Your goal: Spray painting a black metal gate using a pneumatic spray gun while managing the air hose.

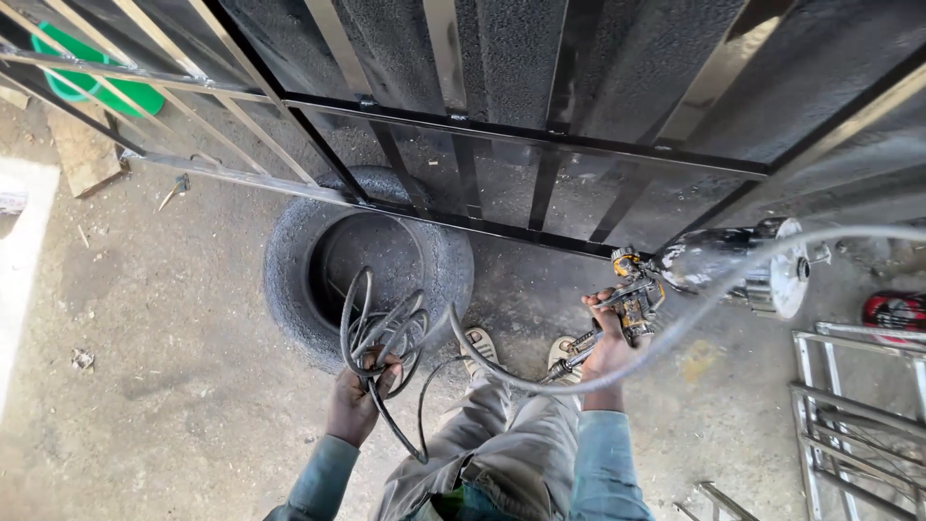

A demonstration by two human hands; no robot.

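Right hand (pixel 606 349) clamps the spray gun (pixel 637 294); left hand (pixel 355 397) grips the coiled hose (pixel 381 333); better kept off the painted gate (pixel 540 145).

A spray gun (pixel 632 304), yellowed and paint-stained with a shiny metal cup (pixel 743 265), pointed at the black gate. The dark hose (pixel 386 333) hung in loose coils.

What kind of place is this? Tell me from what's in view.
Likely an outdoor metalwork yard: a black-painted steel gate lies over an old tyre on dirt ground, and the right hand holds a spray gun.
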